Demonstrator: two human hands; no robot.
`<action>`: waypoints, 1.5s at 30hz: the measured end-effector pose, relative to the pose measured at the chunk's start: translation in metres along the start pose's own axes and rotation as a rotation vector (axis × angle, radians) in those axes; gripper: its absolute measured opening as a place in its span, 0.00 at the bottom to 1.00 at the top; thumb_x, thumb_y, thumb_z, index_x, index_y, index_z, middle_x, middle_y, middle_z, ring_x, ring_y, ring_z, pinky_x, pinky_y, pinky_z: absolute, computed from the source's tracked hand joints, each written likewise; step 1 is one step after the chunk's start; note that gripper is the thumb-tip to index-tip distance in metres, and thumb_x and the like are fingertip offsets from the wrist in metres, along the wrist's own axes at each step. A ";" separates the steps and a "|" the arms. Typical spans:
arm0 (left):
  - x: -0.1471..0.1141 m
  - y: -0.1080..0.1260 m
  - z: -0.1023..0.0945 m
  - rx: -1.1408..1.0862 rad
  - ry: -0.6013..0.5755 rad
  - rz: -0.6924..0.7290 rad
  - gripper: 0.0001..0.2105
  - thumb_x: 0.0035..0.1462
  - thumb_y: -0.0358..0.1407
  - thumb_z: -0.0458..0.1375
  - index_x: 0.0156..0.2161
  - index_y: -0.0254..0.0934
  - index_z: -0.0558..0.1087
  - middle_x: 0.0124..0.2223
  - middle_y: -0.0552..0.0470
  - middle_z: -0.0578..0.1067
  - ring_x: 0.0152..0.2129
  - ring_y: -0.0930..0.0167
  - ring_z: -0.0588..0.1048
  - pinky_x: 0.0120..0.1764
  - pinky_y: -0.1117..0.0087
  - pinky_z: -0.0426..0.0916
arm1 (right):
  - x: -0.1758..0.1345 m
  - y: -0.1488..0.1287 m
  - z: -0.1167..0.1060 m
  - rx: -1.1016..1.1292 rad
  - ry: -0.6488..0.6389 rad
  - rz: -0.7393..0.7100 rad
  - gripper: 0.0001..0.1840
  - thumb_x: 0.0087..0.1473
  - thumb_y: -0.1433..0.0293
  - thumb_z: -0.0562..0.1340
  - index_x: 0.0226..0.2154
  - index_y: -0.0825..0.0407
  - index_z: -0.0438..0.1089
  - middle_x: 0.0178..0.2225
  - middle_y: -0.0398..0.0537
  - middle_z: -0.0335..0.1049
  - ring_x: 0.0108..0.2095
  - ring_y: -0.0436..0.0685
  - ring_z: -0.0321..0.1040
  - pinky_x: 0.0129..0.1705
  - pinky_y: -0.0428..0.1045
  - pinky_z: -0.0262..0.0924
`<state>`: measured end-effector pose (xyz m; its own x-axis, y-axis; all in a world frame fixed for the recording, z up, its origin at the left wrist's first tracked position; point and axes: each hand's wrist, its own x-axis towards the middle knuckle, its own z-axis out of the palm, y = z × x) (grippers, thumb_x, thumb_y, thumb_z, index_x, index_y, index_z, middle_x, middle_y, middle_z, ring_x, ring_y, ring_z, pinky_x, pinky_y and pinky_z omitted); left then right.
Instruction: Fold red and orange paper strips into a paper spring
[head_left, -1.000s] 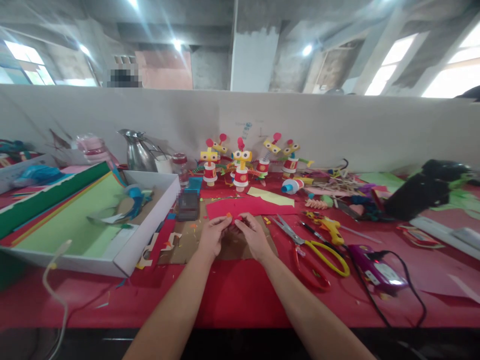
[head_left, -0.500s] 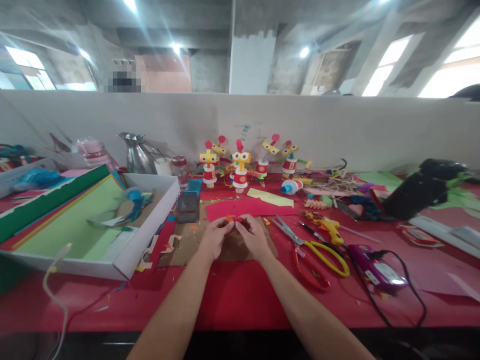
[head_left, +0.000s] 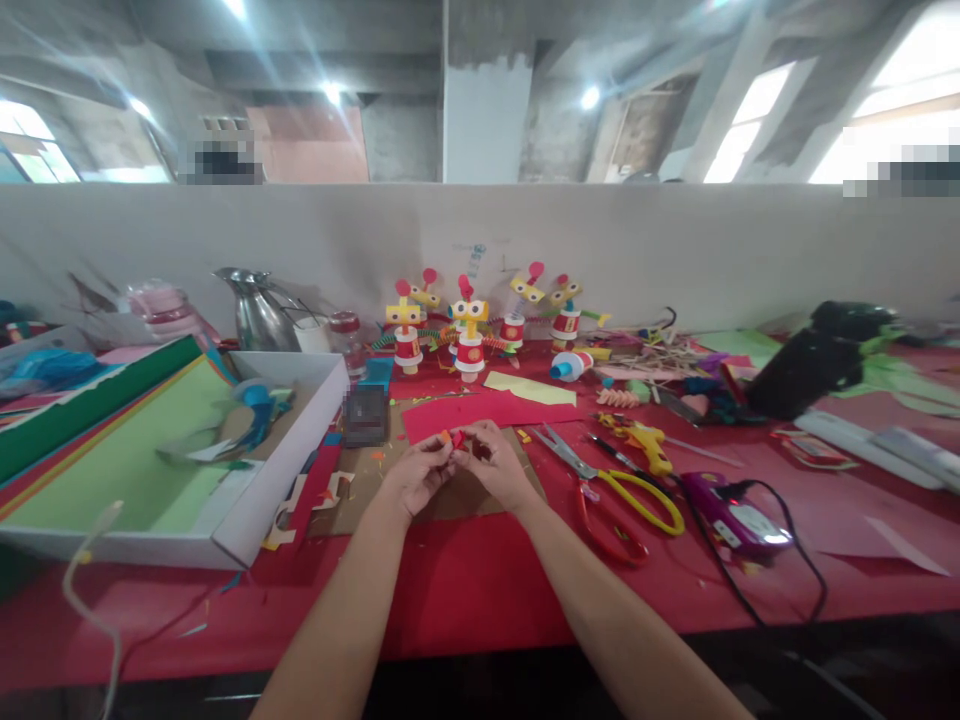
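My left hand (head_left: pixel 415 473) and my right hand (head_left: pixel 491 465) meet over a brown cardboard sheet (head_left: pixel 349 515). Between their fingertips is a small folded strip of orange and red paper (head_left: pixel 457 438); both hands pinch it, and the fingers partly cover it. Just beyond lies a sheet of red paper (head_left: pixel 510 408), with a pale yellow paper piece (head_left: pixel 536 388) behind it. To the right of my right hand rest scissors (head_left: pixel 592 475) with one yellow and one red handle, blades parted.
Several paper-cup figures (head_left: pixel 470 350) stand at the back. Left is a white box (head_left: pixel 300 445) with coloured paper. Right are a yellow glue gun (head_left: pixel 649 445), a purple corded device (head_left: pixel 735 515), sticks (head_left: pixel 667 360) and a dark bottle-like object (head_left: pixel 802 370). A steel jug (head_left: pixel 262 315) stands back left.
The view has turned slightly right, so the scene sits further left. The fingers have shifted a little around the paper strip, and more of its red part shows.
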<state>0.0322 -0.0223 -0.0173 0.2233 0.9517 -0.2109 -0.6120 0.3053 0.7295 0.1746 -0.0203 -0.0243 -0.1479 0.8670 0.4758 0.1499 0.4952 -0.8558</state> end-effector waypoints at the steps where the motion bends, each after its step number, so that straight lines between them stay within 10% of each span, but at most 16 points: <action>1: 0.000 0.000 -0.001 0.000 -0.006 0.009 0.11 0.36 0.24 0.67 0.28 0.34 0.71 0.25 0.55 0.71 0.22 0.77 0.70 0.32 0.72 0.68 | 0.000 0.000 0.000 0.007 -0.007 -0.004 0.13 0.45 0.64 0.65 0.36 0.48 0.71 0.35 0.46 0.60 0.29 0.51 0.58 0.31 0.47 0.59; 30: 0.001 -0.005 -0.003 -0.063 -0.112 0.011 0.13 0.36 0.23 0.66 0.28 0.34 0.69 0.25 0.56 0.71 0.24 0.75 0.72 0.31 0.73 0.68 | 0.001 0.003 -0.001 0.028 -0.038 -0.090 0.02 0.47 0.69 0.62 0.27 0.51 0.69 0.32 0.46 0.60 0.32 0.53 0.60 0.35 0.48 0.59; 45: 0.003 -0.010 0.004 -0.044 0.052 0.167 0.19 0.28 0.25 0.69 0.23 0.36 0.62 0.20 0.61 0.68 0.20 0.78 0.69 0.28 0.76 0.65 | 0.002 0.007 0.001 -0.024 -0.002 -0.070 0.05 0.46 0.69 0.63 0.30 0.51 0.71 0.33 0.48 0.62 0.32 0.53 0.62 0.35 0.48 0.61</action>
<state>0.0419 -0.0230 -0.0232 0.0767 0.9894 -0.1235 -0.6699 0.1429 0.7285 0.1738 -0.0153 -0.0292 -0.1613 0.8298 0.5342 0.1619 0.5562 -0.8151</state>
